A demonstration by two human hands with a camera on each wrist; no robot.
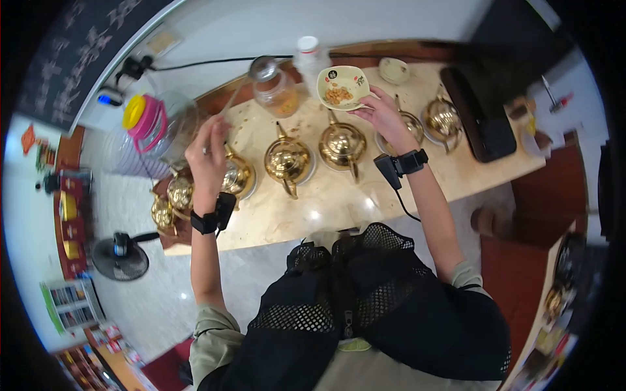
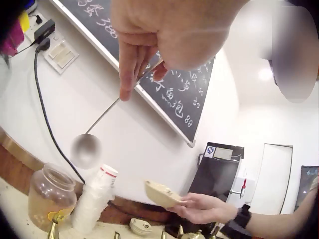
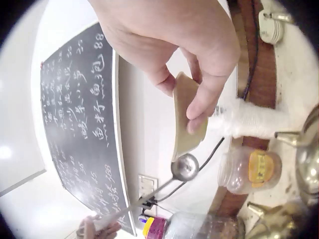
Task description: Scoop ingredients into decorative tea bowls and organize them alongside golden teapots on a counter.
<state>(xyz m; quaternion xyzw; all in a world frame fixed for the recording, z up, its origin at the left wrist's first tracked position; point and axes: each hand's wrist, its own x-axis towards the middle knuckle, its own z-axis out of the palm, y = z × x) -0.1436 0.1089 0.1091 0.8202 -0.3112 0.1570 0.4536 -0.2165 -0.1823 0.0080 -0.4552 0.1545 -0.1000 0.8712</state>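
My left hand grips the thin handle of a metal ladle, whose small round bowl overlaps the mouth of a clear jar in the head view. In the left wrist view that bowl hangs above the jar, blurred. A small square-sided cream dish with printed marks is pinched at its edge between the thumb and fingers of my right hand. Some brown nuts lie in the dish. From the right wrist view, the ladle's bowl shows close by the dish's lower edge.
Several golden teapots stand in a row along the table. Behind them are a stack of white cups and some stacked dishes. A large jar with a yellow lid stands left, a long black case lies right.
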